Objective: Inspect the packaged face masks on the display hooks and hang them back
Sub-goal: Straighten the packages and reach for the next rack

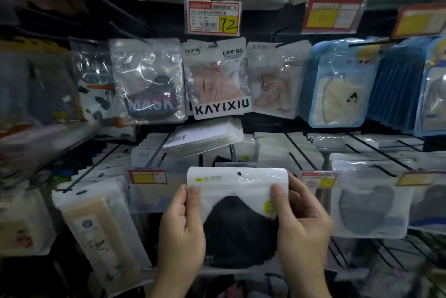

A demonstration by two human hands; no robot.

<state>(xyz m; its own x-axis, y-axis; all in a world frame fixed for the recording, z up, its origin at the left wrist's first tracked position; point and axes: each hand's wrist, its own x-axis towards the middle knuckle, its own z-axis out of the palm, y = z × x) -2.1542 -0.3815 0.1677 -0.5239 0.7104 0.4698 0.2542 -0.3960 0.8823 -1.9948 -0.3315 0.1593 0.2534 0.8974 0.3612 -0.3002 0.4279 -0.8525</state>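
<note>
White-headed clear pouch point(237, 180) containing a black mask was located at centre, nearest the camera, held upright in front of the lower hook row. The left hand point(182, 227) gripped its edge at 9 o'clock and the right hand point(303, 223) its edge at 3 o'clock. Each thumb lay on the front face, with the fingers curled behind. A dark spot marked the hang hole at 12 o'clock on the header; whether a hook tip sat in it could not be determined. The pouch and both hands blocked the packs hanging directly behind.

At 8 o'clock hung a beige mask pack point(101, 230); at 3 o'clock, a grey mask pack point(369, 208). Red-and-yellow price tags point(147, 176) flanked the header at 10 and 2 o'clock.

Further back, at 12 o'clock, a tilted stack of white packs point(205, 139) rested among black wire hooks point(299, 150). Beyond it, the upper row carried a MASK pack point(149, 83), a KAYIXIU pack point(217, 80) and blue packs point(337, 85) at 1 o'clock. A "12" price tag point(212, 17) hung above.
</note>
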